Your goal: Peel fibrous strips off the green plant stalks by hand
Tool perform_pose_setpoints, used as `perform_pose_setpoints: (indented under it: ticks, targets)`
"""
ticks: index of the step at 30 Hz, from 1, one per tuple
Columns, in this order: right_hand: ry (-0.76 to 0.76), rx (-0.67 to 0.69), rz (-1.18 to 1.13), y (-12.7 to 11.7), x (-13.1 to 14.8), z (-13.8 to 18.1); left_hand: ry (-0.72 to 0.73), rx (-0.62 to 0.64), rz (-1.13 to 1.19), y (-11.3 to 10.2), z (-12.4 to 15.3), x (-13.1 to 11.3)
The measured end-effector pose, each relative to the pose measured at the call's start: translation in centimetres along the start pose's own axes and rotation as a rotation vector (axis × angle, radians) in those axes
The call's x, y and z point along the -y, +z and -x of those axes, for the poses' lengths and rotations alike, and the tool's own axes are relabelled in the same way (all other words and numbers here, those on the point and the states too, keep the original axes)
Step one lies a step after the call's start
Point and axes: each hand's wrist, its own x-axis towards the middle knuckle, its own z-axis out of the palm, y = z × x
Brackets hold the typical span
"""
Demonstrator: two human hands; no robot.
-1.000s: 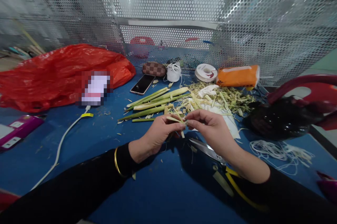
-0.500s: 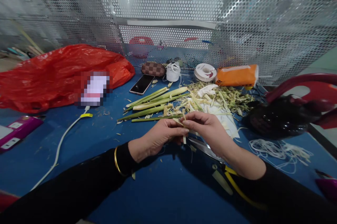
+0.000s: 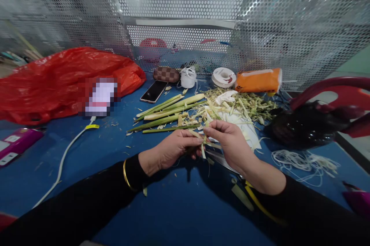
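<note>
Pale plant strips [image 3: 203,151], crossed.
Flat, narrow, yellowish-green; my left fingers [image 3: 194,142] and right fingers [image 3: 215,133] pinch them, ends jutting.

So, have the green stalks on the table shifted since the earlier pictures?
No: judged against the dark phone, the green stalks lie where they did; only the whole view has drifted slightly.

Narrow pale-green strips [image 3: 203,151] cross between the hands [image 3: 171,148].

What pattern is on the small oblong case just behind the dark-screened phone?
Checkerboard, in darker and lighter brown; the oblong case shows best in the head view.
</note>
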Motion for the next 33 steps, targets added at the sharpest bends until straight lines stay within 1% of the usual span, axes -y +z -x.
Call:
perform_pose_setpoints:
  ticks: [5,7,14,19,20,24,30,33]
  targets:
    - [-0.012,-0.034,-0.013,0.2,-0.2,0.1,0.010,0.028,-0.035,-0.2,0.1,-0.1]
    - [0.008,-0.031,0.000,0.1,-0.2,0.0,0.013,0.029,-0.045,-0.1,0.0,0.0]
    - [0.095,0.102,0.066,-0.9,0.7,-0.6,0.042,0.034,-0.049,-0.1,-0.2,0.7]
    - [0.140,0.292,0.091,-0.6,1.3,-0.2,0.012,0.061,-0.049,0.0,-0.2,0.6]
    - [0.163,0.298,0.088,-0.6,1.2,-0.1,0.005,0.061,-0.045,0.1,-0.1,0.5]
    - [0.198,0.227,0.080,-0.4,1.1,0.1,-0.020,0.078,-0.060,0.2,0.0,0.6]
    - [0.233,0.274,0.076,-0.5,1.2,0.1,-0.036,0.042,-0.037,0.1,-0.1,1.0]
    - [0.226,0.256,0.035,-0.4,1.2,0.1,-0.032,0.056,-0.021,0.1,0.0,0.9]
